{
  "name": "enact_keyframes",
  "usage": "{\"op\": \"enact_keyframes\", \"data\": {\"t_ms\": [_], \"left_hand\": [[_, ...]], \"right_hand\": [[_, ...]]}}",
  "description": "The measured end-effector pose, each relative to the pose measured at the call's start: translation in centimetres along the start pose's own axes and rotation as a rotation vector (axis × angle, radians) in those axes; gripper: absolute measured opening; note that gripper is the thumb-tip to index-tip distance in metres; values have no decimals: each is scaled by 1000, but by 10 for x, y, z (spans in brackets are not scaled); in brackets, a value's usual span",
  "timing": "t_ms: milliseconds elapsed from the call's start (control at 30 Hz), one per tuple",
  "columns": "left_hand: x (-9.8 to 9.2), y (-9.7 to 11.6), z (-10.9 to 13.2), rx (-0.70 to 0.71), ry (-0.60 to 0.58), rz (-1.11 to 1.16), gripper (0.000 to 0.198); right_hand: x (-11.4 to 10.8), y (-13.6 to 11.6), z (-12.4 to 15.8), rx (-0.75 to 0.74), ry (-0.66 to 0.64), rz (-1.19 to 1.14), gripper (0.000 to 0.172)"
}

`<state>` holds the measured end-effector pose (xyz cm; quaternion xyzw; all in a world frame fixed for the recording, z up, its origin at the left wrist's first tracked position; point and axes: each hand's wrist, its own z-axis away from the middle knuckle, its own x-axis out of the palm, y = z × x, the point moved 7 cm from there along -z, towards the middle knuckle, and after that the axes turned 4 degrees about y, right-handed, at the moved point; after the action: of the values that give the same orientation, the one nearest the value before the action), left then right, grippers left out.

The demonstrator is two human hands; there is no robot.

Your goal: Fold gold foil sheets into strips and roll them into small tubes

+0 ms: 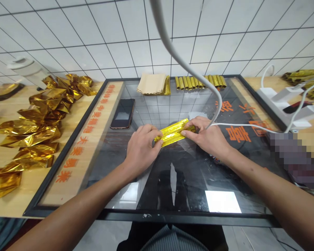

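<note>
A strip of shiny gold foil paper, partly folded or rolled along its length, is stretched between my two hands just over the glass-topped board. My left hand pinches its left end between thumb and fingers. At the other end, my right hand has its thumb on top of the foil and the fingers curled behind it. Part of the right end is covered by those fingers. Behind the hands, a stack of tan-backed foil sheets and a row of rolled gold tubes lie along the board's far edge.
The black-framed glass board lies on a wooden table. A phone rests on its left part. Folded gold foil pieces pile up at left near a white bottle. A white cable hangs in front; a power strip sits right.
</note>
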<state>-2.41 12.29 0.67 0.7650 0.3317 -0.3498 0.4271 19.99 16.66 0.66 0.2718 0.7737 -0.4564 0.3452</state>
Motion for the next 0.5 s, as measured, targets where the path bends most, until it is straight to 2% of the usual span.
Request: {"op": "enact_keyframes", "data": {"t_ms": [333,500], "left_hand": [[2,5,2,54,-32,-64,19],[3,13,5,153,-43,-105,31]], "right_hand": [[-1,4,-1,54,15,-23,12],[-1,4,-1,63,17,-38,13]]}}
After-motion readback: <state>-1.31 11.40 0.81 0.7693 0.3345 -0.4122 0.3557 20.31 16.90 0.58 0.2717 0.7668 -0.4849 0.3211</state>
